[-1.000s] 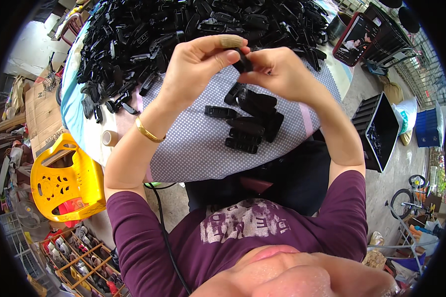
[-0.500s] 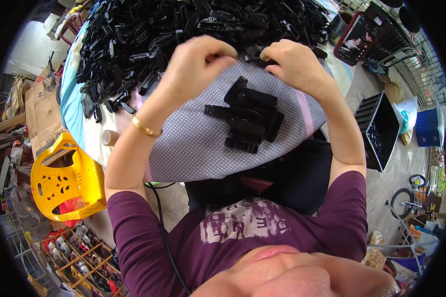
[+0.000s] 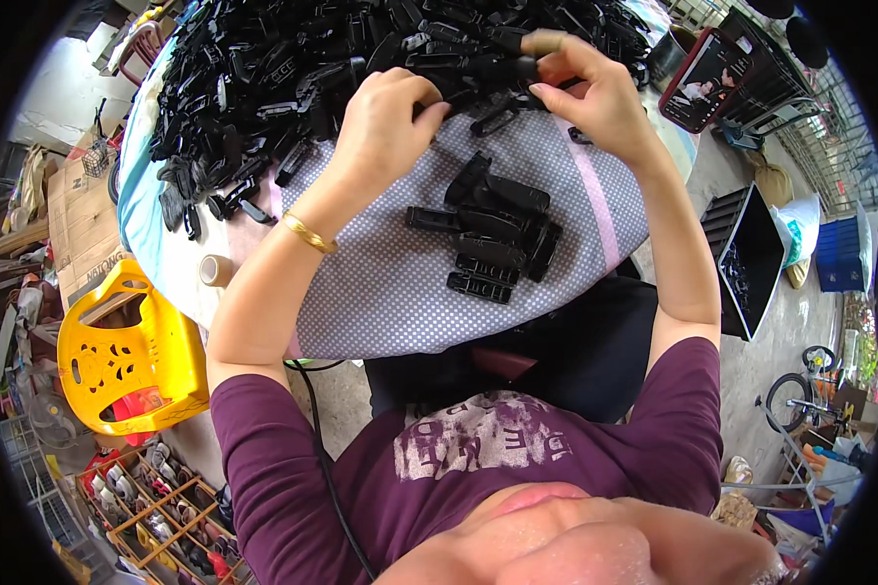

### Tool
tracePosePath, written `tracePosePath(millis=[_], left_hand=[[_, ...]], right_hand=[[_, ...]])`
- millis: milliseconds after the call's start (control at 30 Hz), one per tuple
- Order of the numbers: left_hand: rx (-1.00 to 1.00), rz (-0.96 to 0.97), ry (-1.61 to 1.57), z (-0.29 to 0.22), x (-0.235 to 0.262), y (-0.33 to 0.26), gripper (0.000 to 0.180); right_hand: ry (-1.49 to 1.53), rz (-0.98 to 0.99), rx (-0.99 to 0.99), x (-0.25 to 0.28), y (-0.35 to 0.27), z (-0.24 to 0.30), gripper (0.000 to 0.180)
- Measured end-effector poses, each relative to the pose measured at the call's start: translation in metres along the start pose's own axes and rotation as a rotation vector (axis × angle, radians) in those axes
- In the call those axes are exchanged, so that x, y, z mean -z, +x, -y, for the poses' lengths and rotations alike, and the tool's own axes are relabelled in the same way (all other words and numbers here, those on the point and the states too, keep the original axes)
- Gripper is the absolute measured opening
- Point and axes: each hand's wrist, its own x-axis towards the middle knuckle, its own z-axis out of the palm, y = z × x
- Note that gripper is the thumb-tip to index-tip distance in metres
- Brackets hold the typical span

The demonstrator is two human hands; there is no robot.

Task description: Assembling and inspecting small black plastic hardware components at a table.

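A large heap of black plastic clip-like pieces covers the far side of the round table. At its near edge my left hand is closed, thumb and forefinger pinched together; what they hold, if anything, is lost against the dark heap. Across from it, my right hand curves its fingers and thumb round the end of a black plastic piece. One loose piece lies on the cloth between the hands. A smaller cluster of black pieces rests on the dotted cloth, nearer to me.
The table's grey dotted cloth has pink stripes. A tape roll sits at the left edge, beside a yellow plastic chair. At right are a phone with its screen lit and a black crate on the floor.
My right hand has moved away from me and slightly right, into the heap. My left hand has shifted slightly right and closed its fingers. A loose piece now shows between them.
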Motion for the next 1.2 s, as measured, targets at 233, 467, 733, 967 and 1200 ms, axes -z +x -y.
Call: tracePosePath(millis=[233, 467, 733, 967, 1200], left_hand=[[0.493, 0.163, -1.144, 0.002, 0.002, 0.002, 0.018], [0.684, 0.207, -1.321, -0.007, 0.001, -0.001, 0.020], [0.695, 0.063, -1.485, -0.008, -0.003, -0.003, 0.019], [0.535, 0.013, -1.221, -0.010, 0.000, -0.005, 0.023], [0.449, -0.008, -1.365, -0.037, 0.006, -0.009, 0.030]], right_hand=[[0.248, -0.029, -0.164, -0.003, 0.000, -0.004, 0.036], [-0.035, -0.144, 0.001, -0.012, -0.002, 0.000, 0.027], [0.687, -0.173, -0.307, -0.037, -0.008, 0.036, 0.028], [0.443, -0.030, -0.243, -0.044, -0.013, 0.043, 0.023], [0.224, -0.165, -0.026, -0.049, -0.014, 0.036, 0.023]])
